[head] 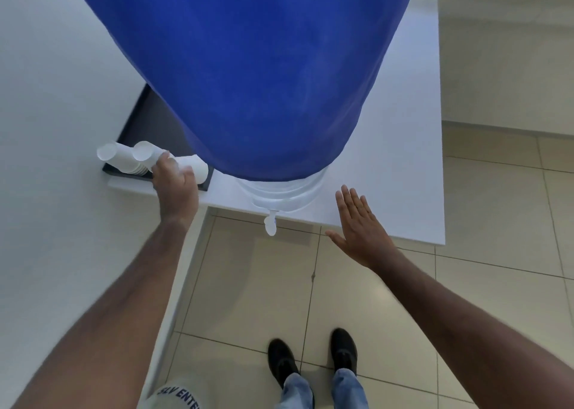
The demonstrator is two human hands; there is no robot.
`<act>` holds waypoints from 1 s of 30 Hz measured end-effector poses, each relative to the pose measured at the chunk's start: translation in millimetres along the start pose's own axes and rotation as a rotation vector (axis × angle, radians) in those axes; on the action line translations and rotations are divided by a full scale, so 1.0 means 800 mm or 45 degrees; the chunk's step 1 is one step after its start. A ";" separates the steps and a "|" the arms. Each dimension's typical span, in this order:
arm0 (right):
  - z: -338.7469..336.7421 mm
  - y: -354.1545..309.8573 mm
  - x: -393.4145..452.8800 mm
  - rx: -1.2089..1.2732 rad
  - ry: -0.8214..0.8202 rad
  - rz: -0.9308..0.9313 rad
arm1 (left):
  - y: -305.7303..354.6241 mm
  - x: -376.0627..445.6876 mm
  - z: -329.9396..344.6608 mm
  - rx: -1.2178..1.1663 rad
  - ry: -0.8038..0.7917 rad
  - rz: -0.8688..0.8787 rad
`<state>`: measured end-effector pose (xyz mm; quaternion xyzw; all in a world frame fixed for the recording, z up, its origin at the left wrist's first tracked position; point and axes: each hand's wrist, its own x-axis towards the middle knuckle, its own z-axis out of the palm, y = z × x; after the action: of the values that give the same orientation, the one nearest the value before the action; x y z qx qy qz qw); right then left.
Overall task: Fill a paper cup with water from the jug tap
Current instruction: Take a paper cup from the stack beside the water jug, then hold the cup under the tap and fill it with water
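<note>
A big water jug under a blue cover (248,76) stands on a white table (403,172), its clear base (279,191) at the front edge. A small white tap (270,225) hangs down from the base over the floor. To the left, white paper cups (124,160) stand in stacks in a black tray (146,119). My left hand (174,181) is closed around one white paper cup (197,167) at the tray's right end. My right hand (360,225) hovers flat and open to the right of the tap, holding nothing.
A white wall (56,128) runs close along the left. Beige floor tiles (264,284) lie below the table edge, with my black shoes (310,359) on them. The table's right corner (442,242) juts out at the right.
</note>
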<state>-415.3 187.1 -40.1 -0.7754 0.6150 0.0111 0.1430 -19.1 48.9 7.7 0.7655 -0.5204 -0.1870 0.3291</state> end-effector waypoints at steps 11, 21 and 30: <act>0.032 -0.051 -0.018 0.246 0.203 -0.010 | -0.027 -0.222 0.057 -1.022 0.063 -1.011; 0.088 -0.100 -0.020 0.847 -0.146 -0.093 | -0.014 -0.279 0.126 -1.351 -0.227 -1.267; 0.118 -0.111 0.001 1.117 -0.112 0.031 | -0.025 -0.290 0.170 -1.457 -0.315 -1.255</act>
<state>-315.5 226.9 -112.2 -0.6328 0.5639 -0.2165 0.4844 -181.2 225.2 -116.0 0.5927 0.0261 -0.6370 0.4922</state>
